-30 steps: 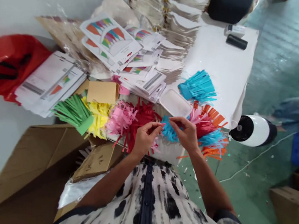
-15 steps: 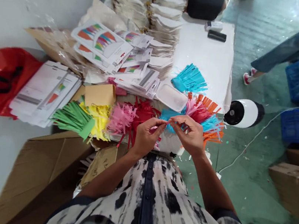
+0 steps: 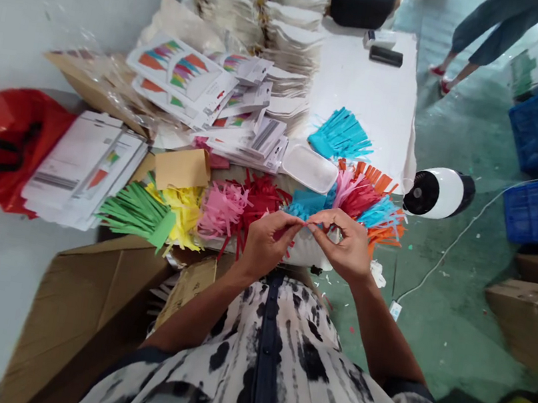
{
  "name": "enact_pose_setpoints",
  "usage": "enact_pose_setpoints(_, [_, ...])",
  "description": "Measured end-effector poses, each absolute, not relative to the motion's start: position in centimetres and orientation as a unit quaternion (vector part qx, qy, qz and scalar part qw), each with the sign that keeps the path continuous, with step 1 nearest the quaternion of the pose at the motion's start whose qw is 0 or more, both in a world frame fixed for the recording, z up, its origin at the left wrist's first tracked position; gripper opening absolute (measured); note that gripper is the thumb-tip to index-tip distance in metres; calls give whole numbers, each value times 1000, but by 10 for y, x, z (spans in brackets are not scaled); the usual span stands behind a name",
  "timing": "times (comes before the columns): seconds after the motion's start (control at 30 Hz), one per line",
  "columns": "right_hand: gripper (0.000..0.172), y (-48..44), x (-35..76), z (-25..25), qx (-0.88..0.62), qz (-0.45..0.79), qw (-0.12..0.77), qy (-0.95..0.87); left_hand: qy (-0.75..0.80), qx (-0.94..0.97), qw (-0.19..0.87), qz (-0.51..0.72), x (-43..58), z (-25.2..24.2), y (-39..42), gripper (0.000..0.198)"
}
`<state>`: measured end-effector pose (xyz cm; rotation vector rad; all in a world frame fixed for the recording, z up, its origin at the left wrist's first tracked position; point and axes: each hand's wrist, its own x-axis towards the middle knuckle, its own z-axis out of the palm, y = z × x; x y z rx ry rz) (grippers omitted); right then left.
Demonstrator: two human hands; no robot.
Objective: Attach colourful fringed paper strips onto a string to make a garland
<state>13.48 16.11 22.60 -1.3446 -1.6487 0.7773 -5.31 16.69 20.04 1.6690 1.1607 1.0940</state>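
My left hand (image 3: pixel 263 242) and my right hand (image 3: pixel 347 248) meet at their fingertips over the table's near edge. Both pinch a thin pink paper strip (image 3: pixel 305 223), mostly covered by the fingers. Just beyond them lie fringed paper tassels: a dark red one (image 3: pixel 265 199) and a light pink one (image 3: pixel 222 208) near my left hand, a blue one (image 3: pixel 307 200) behind the fingertips. Past my right hand is a mixed pile of pink, red, light blue and orange fringe (image 3: pixel 364 192). Yellow (image 3: pixel 184 212) and green (image 3: pixel 133 211) tassels lie farther left.
A white plastic tray (image 3: pixel 309 167) and another blue tassel (image 3: pixel 342 135) sit farther back. Printed cards (image 3: pixel 184 78) and stacked white bundles (image 3: pixel 293 37) fill the back left. An open carton (image 3: pixel 78 294) stands below left. A person's legs (image 3: pixel 496 33) show on the floor at right.
My hands stay pinched together at nearly the same spot. The view has shifted slightly, and the person at the right has walked farther back.
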Motion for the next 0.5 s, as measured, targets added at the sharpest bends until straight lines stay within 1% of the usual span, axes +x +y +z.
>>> enact_pose_setpoints(0.1, [13, 156, 134, 226, -547, 297, 424, -658, 458, 657, 421, 426, -53, 200, 164, 13])
enact_pose_setpoints(0.23, [14, 149, 132, 222, -563, 297, 448, -628, 455, 646, 445, 422, -51, 199, 161, 14])
enact_pose_setpoints(0.33, [14, 146, 133, 220, -561, 321, 458, -611, 453, 642, 447, 428, -50, 198, 159, 13])
enact_pose_setpoints(0.5, [15, 143, 138, 219, -559, 355, 440, -607, 448, 637, 457, 430, -50, 199, 159, 13])
